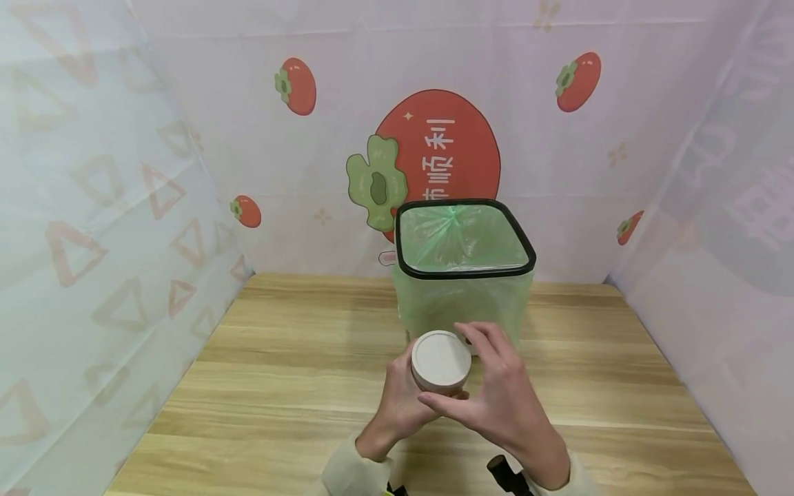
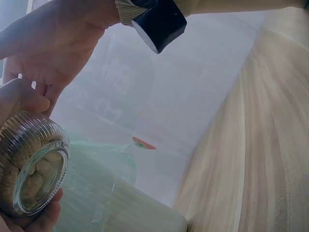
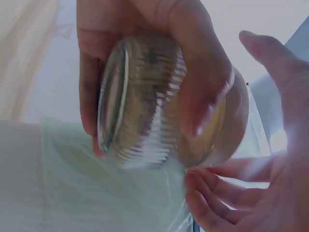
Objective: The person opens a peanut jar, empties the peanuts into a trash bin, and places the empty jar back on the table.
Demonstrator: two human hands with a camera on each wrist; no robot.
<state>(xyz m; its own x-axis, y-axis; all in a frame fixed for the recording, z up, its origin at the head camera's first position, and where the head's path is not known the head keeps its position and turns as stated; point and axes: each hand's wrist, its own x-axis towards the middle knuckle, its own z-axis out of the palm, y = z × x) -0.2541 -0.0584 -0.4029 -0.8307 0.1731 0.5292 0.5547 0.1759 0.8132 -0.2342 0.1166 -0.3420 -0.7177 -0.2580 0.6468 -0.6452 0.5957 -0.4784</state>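
Observation:
A ribbed glass jar (image 2: 34, 164) with a flat white lid (image 1: 441, 359) is held up over the table, its brownish, lumpy contents showing through the glass base. My left hand (image 1: 401, 396) grips the jar round its side, thumb across the ribs in the right wrist view. Around the lid my right hand (image 1: 505, 399) is spread, thumb on the near side and fingers on the far side. In the right wrist view its fingertips (image 3: 195, 181) are at the lid's edge, and the thumb stands apart from it.
Just beyond the hands stands a bin (image 1: 465, 296) with a black rim and a pale green bag lining it. The wood-grain table (image 1: 298, 358) is walled by white sheets printed with persimmons and triangles. A black wrist mount (image 1: 509, 475) sits at the right sleeve.

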